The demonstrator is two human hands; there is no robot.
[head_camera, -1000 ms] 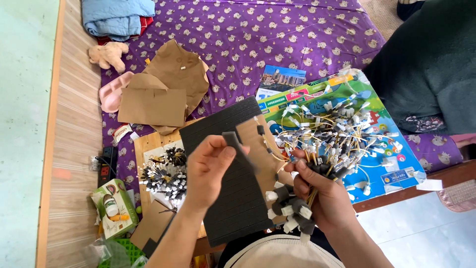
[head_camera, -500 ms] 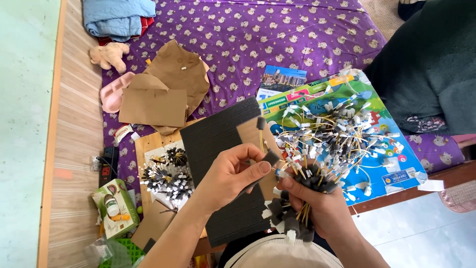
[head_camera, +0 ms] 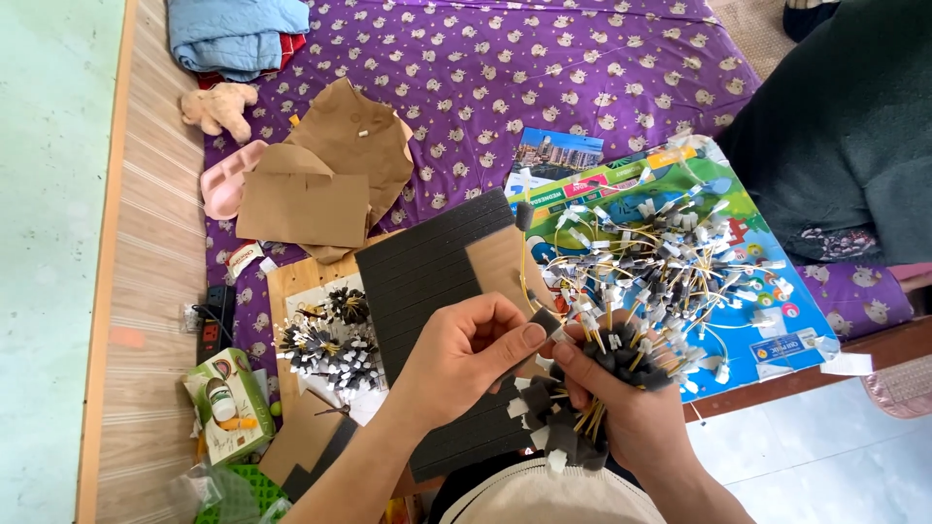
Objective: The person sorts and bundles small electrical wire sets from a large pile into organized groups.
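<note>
Dark grey foam strip sits pinched between your left hand's thumb and forefinger, touching the bundle of yellow wires with foam-wrapped ends clamped in your right hand. You seem to be wrapping one wire end; next, press it snug. Behind lies the scored black foam sheet.

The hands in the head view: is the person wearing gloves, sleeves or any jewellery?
No. The left hand and right hand are both bare, with no gloves, rings or wristwatch showing. Both forearms are uncovered as far as the bottom edge of the picture, so no sleeves are in view. The fingernails are short and plain.
</note>
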